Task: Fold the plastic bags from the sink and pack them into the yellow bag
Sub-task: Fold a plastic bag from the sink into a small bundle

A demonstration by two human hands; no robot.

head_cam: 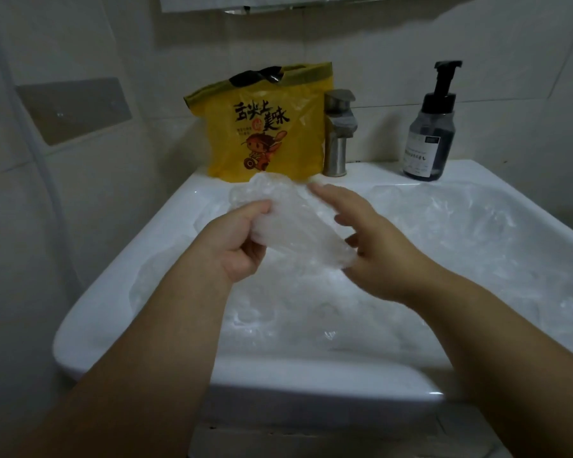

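Note:
A clear, crumpled plastic bag (288, 219) is held above the white sink (139, 266). My left hand (235, 242) grips its left side with thumb and curled fingers. My right hand (371, 239) is on the bag's right side, index finger stretched out over it and the lower fingers curled at its edge. More clear plastic bags (444, 246) lie in the sink basin. The yellow bag (265, 127) with printed characters and a cartoon figure stands upright on the sink's back ledge, something black showing at its open top.
A metal faucet (338, 133) stands just right of the yellow bag. A dark pump bottle (430, 133) sits on the ledge at the back right. Tiled walls close in behind and on the left, with a clear wall plate (76, 107).

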